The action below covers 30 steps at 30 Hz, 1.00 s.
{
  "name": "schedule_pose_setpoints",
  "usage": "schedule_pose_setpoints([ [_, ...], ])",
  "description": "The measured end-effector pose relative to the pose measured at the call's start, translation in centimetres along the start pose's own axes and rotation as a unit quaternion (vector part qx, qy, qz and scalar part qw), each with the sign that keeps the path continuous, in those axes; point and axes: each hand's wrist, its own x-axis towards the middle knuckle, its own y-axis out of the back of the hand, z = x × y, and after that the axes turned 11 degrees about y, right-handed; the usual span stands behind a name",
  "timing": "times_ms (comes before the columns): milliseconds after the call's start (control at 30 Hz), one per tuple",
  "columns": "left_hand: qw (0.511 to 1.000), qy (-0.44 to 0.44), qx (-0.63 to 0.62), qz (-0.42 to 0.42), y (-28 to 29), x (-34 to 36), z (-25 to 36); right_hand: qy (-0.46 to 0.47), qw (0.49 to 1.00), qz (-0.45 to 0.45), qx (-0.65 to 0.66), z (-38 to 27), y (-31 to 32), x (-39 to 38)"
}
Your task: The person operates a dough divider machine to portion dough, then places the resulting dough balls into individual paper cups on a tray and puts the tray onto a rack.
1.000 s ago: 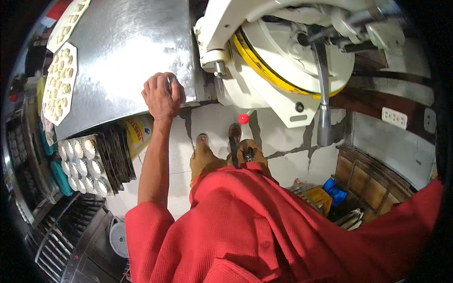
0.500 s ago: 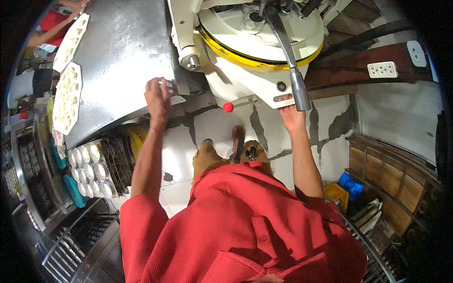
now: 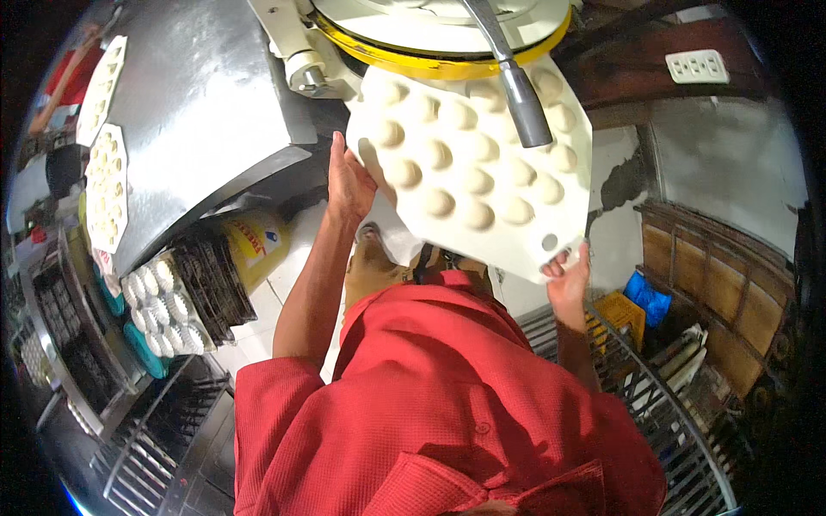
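Fingers of the right hand closed on the near right corner of the white tray — probably there for the cutouts, as a handle. Left hand open at the tray's left edge, thumb upright outside, other fingers partly hidden beneath, seemingly for steadying; cannot tell how much weight borne there. Pale dough balls spaced apart across the tray, likely against sticking together. Just over the tray's far part, a lever with a grey grip; behind, a yellow-rimmed machine, the tray's far edge partly hidden under it. Left of the tray, a metal table with pale boards of dough pieces along its outer side — perhaps for keeping out of the way. Lower left of the tray, fluted moulds in rows.
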Motion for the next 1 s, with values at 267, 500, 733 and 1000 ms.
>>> schedule_pose_setpoints([
  [267, 0.995, 0.083, -0.053, 0.023, 5.8, -8.3, -8.2, 0.138, 0.959, 0.212, -0.126, 1.9, 9.8, -1.4],
  [500, 0.981, 0.035, -0.184, 0.052, 17.8, -17.5, -5.6, 0.130, 0.967, 0.148, -0.158, 9.6, 4.0, -5.8],
  [733, 0.956, -0.239, -0.165, -0.045, 29.0, -22.6, 6.3, 0.062, 0.987, -0.034, -0.145, 20.2, -11.6, -12.0],
  [1000, 0.972, -0.209, 0.029, 0.102, 30.8, -19.7, 16.8, -0.022, 0.990, -0.140, -0.010, 29.0, -31.8, -19.7],
])
